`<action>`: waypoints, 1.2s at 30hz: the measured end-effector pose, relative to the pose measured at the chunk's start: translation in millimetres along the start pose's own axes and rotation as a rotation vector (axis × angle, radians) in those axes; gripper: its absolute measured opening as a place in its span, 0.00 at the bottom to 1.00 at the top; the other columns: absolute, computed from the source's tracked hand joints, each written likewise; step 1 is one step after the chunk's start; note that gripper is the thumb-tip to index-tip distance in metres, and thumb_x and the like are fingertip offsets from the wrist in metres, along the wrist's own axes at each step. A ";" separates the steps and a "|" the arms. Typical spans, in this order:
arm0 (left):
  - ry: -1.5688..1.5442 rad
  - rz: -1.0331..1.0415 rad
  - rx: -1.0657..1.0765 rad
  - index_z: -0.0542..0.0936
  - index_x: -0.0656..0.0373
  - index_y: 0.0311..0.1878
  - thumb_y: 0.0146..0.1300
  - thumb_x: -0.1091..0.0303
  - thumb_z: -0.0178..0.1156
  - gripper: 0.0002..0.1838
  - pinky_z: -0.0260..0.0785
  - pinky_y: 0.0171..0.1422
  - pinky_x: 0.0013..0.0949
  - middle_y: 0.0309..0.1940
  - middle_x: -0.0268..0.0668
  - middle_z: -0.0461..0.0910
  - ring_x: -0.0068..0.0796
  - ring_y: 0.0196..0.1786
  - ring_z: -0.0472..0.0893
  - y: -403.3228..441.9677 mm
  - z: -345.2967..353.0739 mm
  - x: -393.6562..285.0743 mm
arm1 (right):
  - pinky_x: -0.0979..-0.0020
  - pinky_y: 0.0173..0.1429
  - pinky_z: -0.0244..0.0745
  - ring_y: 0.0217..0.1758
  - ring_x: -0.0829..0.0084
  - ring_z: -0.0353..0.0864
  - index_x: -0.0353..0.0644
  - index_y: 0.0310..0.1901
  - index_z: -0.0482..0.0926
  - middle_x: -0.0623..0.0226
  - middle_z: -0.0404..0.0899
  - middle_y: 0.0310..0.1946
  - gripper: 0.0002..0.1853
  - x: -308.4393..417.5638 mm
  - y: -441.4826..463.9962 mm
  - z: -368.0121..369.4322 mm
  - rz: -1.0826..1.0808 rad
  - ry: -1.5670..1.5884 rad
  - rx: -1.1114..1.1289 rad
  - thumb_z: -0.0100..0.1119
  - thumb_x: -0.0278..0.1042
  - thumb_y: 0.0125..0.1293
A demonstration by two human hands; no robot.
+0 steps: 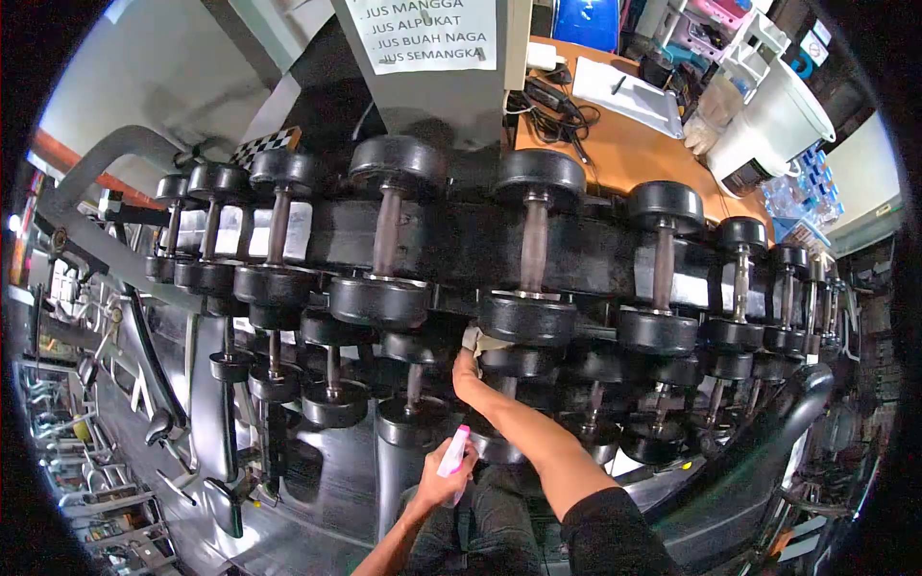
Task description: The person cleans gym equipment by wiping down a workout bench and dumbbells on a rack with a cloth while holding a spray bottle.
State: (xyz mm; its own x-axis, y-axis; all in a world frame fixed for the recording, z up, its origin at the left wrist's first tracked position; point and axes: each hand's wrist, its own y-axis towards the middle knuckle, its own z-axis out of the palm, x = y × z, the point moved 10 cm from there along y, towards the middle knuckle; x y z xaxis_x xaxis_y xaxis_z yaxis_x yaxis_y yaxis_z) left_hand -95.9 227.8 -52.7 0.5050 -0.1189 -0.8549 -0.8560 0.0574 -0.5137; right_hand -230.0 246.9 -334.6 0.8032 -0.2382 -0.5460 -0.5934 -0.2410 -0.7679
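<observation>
My left hand [440, 481] is closed around a white spray bottle with a pink top [453, 453], low in front of my legs. My right arm reaches forward across the rack. At its end my right hand [467, 372] grips a pale cloth [488, 343], partly hidden at the edge of the dumbbells. The cloth lies against a lower-row black dumbbell [519, 362], just beneath the front head of an upper-row dumbbell [526, 319]. Whether it also touches the upper one I cannot tell.
Several dumbbells, such as one at left [379, 301], line a two-tier black rack. Behind stands a wooden desk [615, 144] with cables [557, 110], papers [629, 96] and a white bucket [768, 125]. Gym machines [144, 365] stand at left.
</observation>
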 end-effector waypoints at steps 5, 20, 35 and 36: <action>0.008 -0.059 -0.016 0.76 0.66 0.43 0.60 0.71 0.62 0.11 0.72 0.28 0.26 0.29 0.34 0.80 0.19 0.25 0.79 1.1 -10.7 10.5 | 0.49 0.66 0.57 0.67 0.66 0.63 0.50 0.56 0.78 0.75 0.72 0.59 0.18 -25.4 -37.9 -4.7 0.116 -0.064 -0.006 0.47 0.38 0.67; -0.059 0.012 0.105 0.74 0.67 0.45 0.60 0.78 0.61 0.11 0.73 0.27 0.26 0.31 0.36 0.78 0.22 0.24 0.79 18.1 -8.3 12.9 | 0.57 0.39 0.70 0.30 0.57 0.73 0.39 0.36 0.76 0.52 0.76 0.29 0.07 -136.5 -136.5 218.3 0.691 2.301 -0.878 0.55 0.30 0.55; -0.069 0.012 0.138 0.76 0.64 0.43 0.61 0.72 0.63 0.10 0.72 0.27 0.25 0.29 0.33 0.80 0.19 0.23 0.79 17.3 2.7 25.5 | 0.64 0.38 0.71 0.31 0.67 0.73 0.42 0.38 0.78 0.70 0.77 0.28 0.14 -189.0 -137.9 203.6 0.194 2.144 -0.445 0.57 0.44 0.57; -0.016 0.059 0.148 0.76 0.64 0.43 0.61 0.73 0.62 0.09 0.72 0.27 0.25 0.29 0.33 0.80 0.19 0.23 0.79 16.8 5.2 20.7 | 0.63 0.39 0.71 0.32 0.67 0.74 0.42 0.39 0.78 0.70 0.77 0.29 0.14 -194.3 -142.9 209.0 0.192 2.141 -0.447 0.57 0.44 0.58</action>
State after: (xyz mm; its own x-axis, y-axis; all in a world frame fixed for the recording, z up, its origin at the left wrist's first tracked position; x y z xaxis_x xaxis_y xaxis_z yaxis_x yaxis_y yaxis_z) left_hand -99.3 231.4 -79.4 0.4574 -0.0952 -0.8842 -0.8592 0.2091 -0.4670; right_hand -290.6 524.2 -188.8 -0.3142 -0.5880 0.7453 -0.8586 -0.1589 -0.4874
